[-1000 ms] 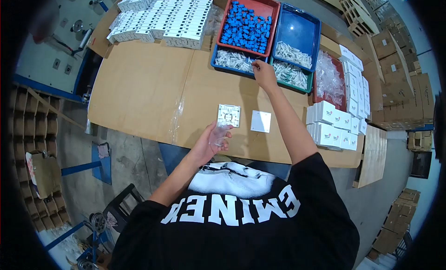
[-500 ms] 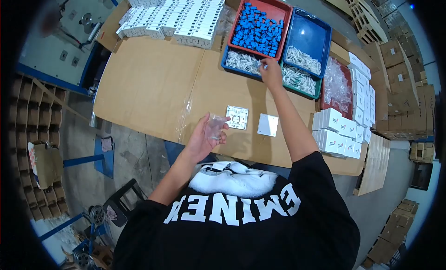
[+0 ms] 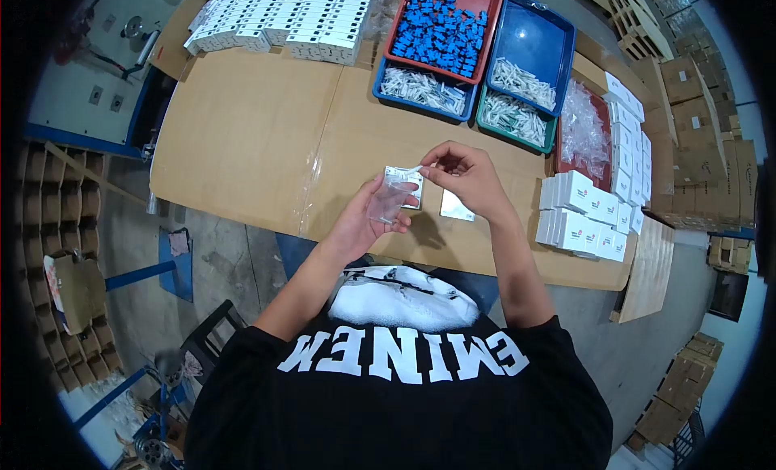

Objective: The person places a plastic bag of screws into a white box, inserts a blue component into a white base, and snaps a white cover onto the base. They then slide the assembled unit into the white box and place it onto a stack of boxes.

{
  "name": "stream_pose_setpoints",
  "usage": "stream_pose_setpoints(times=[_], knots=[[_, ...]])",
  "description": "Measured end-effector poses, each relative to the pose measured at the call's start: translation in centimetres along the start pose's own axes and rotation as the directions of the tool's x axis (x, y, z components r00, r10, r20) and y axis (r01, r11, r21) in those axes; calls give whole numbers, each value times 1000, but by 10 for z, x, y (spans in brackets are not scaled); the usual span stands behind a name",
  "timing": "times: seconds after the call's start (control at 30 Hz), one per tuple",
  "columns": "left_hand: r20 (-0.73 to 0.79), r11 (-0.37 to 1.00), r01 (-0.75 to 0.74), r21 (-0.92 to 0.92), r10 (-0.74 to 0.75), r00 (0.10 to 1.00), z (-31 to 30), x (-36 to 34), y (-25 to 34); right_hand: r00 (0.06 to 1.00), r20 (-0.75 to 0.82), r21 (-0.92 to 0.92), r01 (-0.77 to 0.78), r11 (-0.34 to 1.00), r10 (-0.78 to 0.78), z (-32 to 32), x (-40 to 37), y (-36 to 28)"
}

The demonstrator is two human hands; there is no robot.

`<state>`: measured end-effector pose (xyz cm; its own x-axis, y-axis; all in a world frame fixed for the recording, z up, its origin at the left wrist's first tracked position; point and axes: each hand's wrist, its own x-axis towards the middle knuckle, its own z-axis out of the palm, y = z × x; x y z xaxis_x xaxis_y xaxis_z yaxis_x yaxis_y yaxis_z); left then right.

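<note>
My left hand (image 3: 361,221) holds a small clear plastic bag (image 3: 388,201) over the table, fingers curled around it. At the bag's upper opening, my right hand (image 3: 470,181) pinches a small white piece (image 3: 415,170); its exact kind is too small to make out. Partly hidden behind the bag and my fingers lies a white square plate with fittings (image 3: 415,179). A plain white square plate (image 3: 454,206) lies just below my right hand, partly covered by it.
Blue pieces fill a red tray (image 3: 394,51). Small white pieces lie in a lower blue tray (image 3: 377,88), a green tray (image 3: 552,139) and an upper blue tray (image 3: 529,40). Clear bags (image 3: 584,134) fill another red tray. White boxes (image 3: 582,231) and white units (image 3: 291,25) stand stacked on the cardboard-covered table (image 3: 242,130).
My right hand has come back from the lower blue tray to the bag's opening, with a white piece between its fingers. My left hand has moved slightly up and right with the bag.
</note>
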<state>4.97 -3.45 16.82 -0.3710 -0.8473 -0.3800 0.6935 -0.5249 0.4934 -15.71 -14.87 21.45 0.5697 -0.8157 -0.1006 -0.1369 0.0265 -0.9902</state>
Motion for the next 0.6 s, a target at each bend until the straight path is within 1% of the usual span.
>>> stream_pose_setpoints(times=[0.03, 0.17, 0.23, 0.37, 0.43, 0.47, 0.53, 0.6], knots=[[-3, 1000, 3, 23, -3, 1000, 2, 1, 0, 999, 36, -59, -16, 998, 18, -1, -1, -2], [-9, 999, -20, 42, 20, 1000, 2, 1, -7, 996, 78, -31, -39, 999, 42, 4, -1, -4], [-20, 999, -12, 44, 12, 1000, 1, 0, -9, 990, 138, -86, -30, 996, 42, 5, 2, -4], [-9, 998, -16, 56, 17, 1000, 0, -3, -12, 980, 195, -107, -6, 994, 27, 9, 9, -5], [-49, 993, 8, 120, -2, 999, 1, -5, -12, 943, 322, -221, -7, 975, 80, 8, 10, -14], [-52, 993, 7, 119, -1, 999, 1, -5, -12, 943, 324, -219, -7, 976, 80, 8, 11, -17], [-48, 986, 13, 169, -5, 999, -1, -6, -13, 898, 420, -176, -62, 982, 132, 9, 12, -22], [-39, 986, 4, 165, 3, 999, -1, -6, -13, 884, 440, -192, -79, 978, 157, 10, 14, -23]])
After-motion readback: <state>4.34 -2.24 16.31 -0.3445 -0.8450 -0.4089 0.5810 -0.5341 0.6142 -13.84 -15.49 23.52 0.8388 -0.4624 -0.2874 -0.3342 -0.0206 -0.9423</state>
